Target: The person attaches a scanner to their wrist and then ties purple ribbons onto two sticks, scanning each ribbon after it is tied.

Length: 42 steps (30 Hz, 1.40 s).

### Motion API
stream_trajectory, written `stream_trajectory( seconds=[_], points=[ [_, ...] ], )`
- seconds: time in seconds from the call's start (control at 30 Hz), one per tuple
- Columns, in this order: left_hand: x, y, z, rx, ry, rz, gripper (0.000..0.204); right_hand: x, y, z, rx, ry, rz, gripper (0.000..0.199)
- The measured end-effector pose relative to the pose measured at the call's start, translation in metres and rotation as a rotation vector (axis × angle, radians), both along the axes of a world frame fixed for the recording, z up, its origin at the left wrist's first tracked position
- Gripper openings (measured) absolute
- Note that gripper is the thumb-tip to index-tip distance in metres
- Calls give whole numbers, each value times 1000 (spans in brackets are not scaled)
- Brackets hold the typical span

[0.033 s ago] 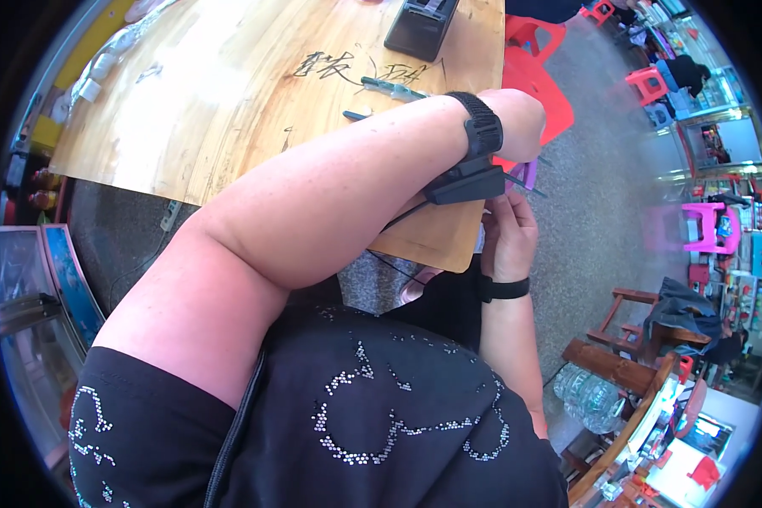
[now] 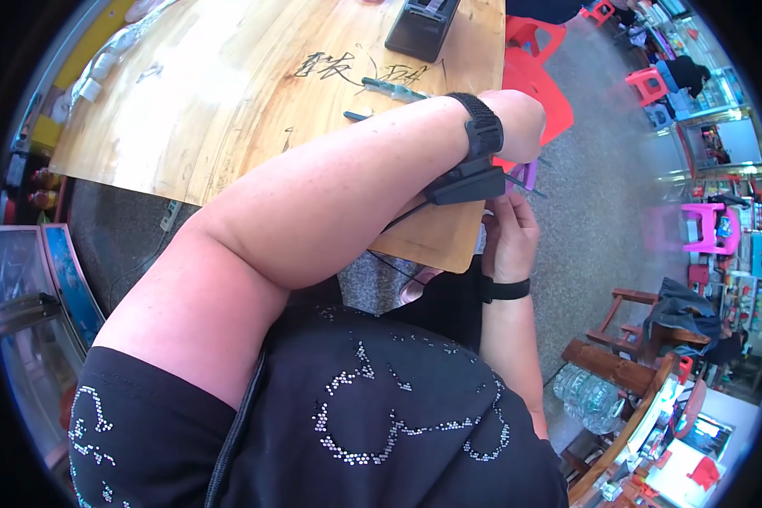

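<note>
My left arm reaches across the table's corner to the right. My left hand (image 2: 516, 125) is bent over past the edge, its fingers hidden behind the wrist and knuckles. A black strap (image 2: 481, 125) circles that wrist, and a black box-shaped device (image 2: 467, 184) with a cable sits right beneath it. Just below the device, beside the table corner, is my right hand (image 2: 511, 240), fingers curled and fingertips close together. Whatever they pinch is hidden or too small to name. A thin dark stick (image 2: 525, 184) shows above those fingertips. Another black band (image 2: 508, 289) is around my right wrist.
On the wooden table (image 2: 229, 110) lie a greenish pen (image 2: 394, 89) and a dark pen-like piece (image 2: 357, 115); a black device (image 2: 422, 30) stands farther back. A red chair (image 2: 538, 80) adjoins the table's right edge. Right are a pink stool (image 2: 709, 227) and large clear bottles (image 2: 586, 396).
</note>
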<state>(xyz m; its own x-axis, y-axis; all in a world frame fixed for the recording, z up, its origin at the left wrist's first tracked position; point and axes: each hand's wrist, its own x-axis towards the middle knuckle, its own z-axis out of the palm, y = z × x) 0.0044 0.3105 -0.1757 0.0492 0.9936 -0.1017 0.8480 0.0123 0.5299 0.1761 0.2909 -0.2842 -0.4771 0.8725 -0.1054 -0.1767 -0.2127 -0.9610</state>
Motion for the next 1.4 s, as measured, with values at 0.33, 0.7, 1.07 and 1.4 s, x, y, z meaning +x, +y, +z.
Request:
stream_trajectory(
  seconds=[0.33,0.7,1.07,1.4],
  points=[
    [1,1,-10,111,-13,50,19,4,-1,3,243,-185,-172,14],
    [-3,10,-29,174,-161,46,16,4,5,0,212,-107,-199,14],
    [-1,2,-16,171,-138,27,18,7,17,-6,-135,125,-144,13],
    [-3,5,-17,23,-206,72,19,-13,17,0,-160,265,-76,16]
  ],
)
